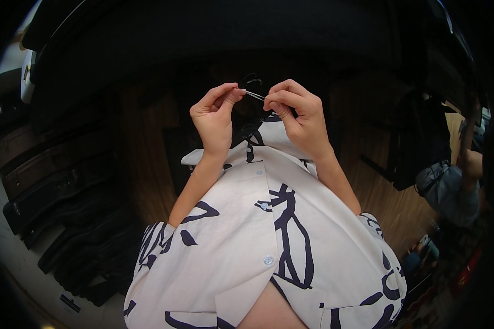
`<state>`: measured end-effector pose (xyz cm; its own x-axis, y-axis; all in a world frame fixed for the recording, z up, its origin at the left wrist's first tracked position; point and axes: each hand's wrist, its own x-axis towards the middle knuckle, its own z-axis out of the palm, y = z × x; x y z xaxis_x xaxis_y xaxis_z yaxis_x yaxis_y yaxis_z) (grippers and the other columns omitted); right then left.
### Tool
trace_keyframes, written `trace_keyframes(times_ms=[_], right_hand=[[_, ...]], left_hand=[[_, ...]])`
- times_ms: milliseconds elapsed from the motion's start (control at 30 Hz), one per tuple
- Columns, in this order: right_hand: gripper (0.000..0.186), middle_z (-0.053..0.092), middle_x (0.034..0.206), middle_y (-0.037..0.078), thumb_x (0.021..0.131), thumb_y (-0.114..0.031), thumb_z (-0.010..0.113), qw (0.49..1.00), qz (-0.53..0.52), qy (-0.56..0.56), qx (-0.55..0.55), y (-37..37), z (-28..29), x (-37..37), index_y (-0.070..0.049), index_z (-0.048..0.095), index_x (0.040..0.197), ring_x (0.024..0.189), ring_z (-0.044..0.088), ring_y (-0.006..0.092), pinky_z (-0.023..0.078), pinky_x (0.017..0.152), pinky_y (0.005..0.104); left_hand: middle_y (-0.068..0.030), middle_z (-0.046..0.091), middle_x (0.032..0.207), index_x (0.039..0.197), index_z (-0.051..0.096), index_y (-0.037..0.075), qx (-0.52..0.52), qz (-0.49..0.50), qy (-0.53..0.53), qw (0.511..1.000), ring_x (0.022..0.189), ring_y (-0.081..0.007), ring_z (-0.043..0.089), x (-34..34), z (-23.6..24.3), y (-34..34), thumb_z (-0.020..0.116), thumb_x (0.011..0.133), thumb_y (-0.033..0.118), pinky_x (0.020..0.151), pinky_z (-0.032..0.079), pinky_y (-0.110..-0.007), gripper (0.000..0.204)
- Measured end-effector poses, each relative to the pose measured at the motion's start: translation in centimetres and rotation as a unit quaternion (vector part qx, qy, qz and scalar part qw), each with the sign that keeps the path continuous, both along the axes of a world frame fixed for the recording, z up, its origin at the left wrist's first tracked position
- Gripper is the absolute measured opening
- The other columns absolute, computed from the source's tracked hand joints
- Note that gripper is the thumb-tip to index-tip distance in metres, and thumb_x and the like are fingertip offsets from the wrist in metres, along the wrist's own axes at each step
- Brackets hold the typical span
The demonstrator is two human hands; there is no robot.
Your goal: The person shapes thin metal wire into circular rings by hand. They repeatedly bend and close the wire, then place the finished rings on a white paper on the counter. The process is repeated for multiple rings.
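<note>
A thin pale strand [254,95], looking doubled, stretches between my two hands in front of my body. I cannot make out whether it is a wire, a string or a cable. Its left end is pinched between the thumb and fingers of my left hand [217,109]. My right hand [299,109] closes on the other end with thumb and bent fingers. Just beyond the strand, a thin curved loop [252,81] shows faintly against the dark background; whether it belongs to the same strand is unclear.
A broad black surface [219,33] lies ahead of my hands. Several dark, long cases [44,186] stand in a row along the left. Wooden floor [362,203] shows to the right, where a person in grey-blue clothing [447,189] is near the edge of view.
</note>
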<state>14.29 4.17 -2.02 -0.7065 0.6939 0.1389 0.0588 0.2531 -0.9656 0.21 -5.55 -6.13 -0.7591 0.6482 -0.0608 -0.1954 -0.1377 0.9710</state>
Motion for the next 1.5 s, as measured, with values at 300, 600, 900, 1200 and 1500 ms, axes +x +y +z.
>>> trace_keyframes(times_ms=[300,600,900,1200,1500], right_hand=[[0.008,0.065,0.104,0.012,0.089,0.003,0.062,1.000,-0.019,-0.006,0.012,-0.4,-0.7,-0.3,0.004,0.070,0.088,0.078,0.068,0.0176,0.055,0.069,0.0259],[0.016,0.074,0.094,0.012,0.093,-0.004,0.063,0.994,-0.027,0.042,-0.093,0.4,-2.6,0.1,0.001,0.073,0.104,0.082,0.071,0.0170,0.056,0.075,0.0262],[0.013,0.074,0.085,0.009,0.093,-0.005,0.064,0.997,-0.018,0.022,-0.069,0.3,-2.6,0.2,-0.003,0.075,0.099,0.080,0.071,0.0165,0.054,0.072,0.0264],[0.012,0.074,0.086,0.011,0.091,-0.001,0.064,1.000,-0.011,0.001,0.002,0.4,-2.1,0.4,-0.002,0.075,0.096,0.078,0.071,0.0190,0.055,0.070,0.0262],[0.011,0.074,0.088,0.012,0.089,0.001,0.065,1.000,-0.008,0.010,0.027,0.4,-1.7,0.2,-0.001,0.074,0.095,0.077,0.071,0.0200,0.056,0.069,0.0265]], left_hand=[[-0.0066,0.069,0.093,0.100,0.068,0.001,0.013,-0.074,-0.076,0.994,0.081,-0.0127,0.066,-0.6,-0.5,-0.2,0.068,0.093,0.010,0.070,0.051,-0.023,0.012],[-0.0069,0.067,0.093,0.102,0.064,0.001,0.026,-0.112,-0.085,0.990,0.082,-0.0130,0.065,-0.5,-0.5,-0.3,0.067,0.094,0.013,0.075,0.053,-0.025,0.014],[-0.0074,0.067,0.095,0.104,0.066,0.000,-0.001,-0.105,-0.097,0.990,0.082,-0.0139,0.066,-0.2,-0.9,-0.2,0.069,0.093,0.010,0.077,0.054,-0.026,0.015],[-0.0092,0.069,0.092,0.102,0.068,-0.002,-0.034,-0.087,-0.045,0.995,0.083,-0.0157,0.069,0.4,0.0,-0.2,0.072,0.087,-0.002,0.079,0.056,-0.026,0.016],[-0.0094,0.070,0.094,0.103,0.069,-0.002,-0.031,-0.087,-0.024,0.995,0.087,-0.0155,0.070,0.1,-0.2,-0.2,0.074,0.083,-0.006,0.084,0.056,-0.027,0.021]])
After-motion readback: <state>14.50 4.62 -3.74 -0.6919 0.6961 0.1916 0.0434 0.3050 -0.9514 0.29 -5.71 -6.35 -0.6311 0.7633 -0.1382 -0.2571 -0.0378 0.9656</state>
